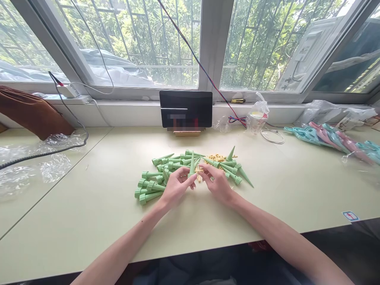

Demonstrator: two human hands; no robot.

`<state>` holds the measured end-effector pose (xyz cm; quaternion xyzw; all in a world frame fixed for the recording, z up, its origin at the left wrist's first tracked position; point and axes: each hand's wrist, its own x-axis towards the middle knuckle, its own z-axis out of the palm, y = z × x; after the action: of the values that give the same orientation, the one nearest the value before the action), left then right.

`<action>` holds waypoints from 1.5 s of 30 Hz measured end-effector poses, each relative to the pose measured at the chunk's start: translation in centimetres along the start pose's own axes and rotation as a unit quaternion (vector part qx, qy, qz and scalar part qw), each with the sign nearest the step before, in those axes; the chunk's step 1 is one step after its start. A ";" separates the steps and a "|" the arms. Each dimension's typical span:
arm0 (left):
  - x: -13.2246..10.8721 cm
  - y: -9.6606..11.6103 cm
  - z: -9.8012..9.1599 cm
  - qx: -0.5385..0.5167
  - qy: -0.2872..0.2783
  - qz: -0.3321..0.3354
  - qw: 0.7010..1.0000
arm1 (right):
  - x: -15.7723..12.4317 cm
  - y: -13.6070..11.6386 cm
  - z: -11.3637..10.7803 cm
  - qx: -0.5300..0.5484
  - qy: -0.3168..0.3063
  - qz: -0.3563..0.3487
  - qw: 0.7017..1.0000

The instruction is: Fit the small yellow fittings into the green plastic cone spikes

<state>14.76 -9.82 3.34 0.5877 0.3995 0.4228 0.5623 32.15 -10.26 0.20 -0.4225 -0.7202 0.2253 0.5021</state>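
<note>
My left hand (177, 186) is closed around the ribbed base of a green plastic spike (192, 163), whose tip points up. Just to its right, my right hand (219, 183) has thumb and fingers drawn together near that base; whatever is between them is too small to make out. More green spikes (151, 185) with ribbed caps lie in a loose pile to the left of and behind my left hand. Another group of green spikes (234, 169) lies beyond my right hand. Small yellow plastic pieces (218, 158) are heaped behind my hands, partly hidden by them.
A tablet (186, 110) leans on a small stand at the back. A bagged cup (257, 118) and a coiled white cable (272, 136) are to its right. Teal and pink hangers (326, 136) lie far right. A brown bag (32, 113) and clear plastic wrap (55, 166) are at left.
</note>
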 end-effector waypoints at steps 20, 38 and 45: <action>-0.1 -0.3 -0.2 0.047 -0.001 0.010 0.999 | -0.1 0.8 0.0 0.015 -0.067 0.010 0.998; -0.1 -0.2 -0.3 0.048 -0.004 0.015 0.999 | -0.1 0.5 -0.2 0.009 -0.082 0.048 0.995; -0.2 0.3 -0.2 0.021 0.015 0.010 1.000 | 0.1 0.1 -0.3 0.059 -0.068 0.082 0.993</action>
<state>14.50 -9.92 3.63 0.5973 0.4105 0.4285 0.5396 32.42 -10.18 0.26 -0.4334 -0.7014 0.3359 0.4554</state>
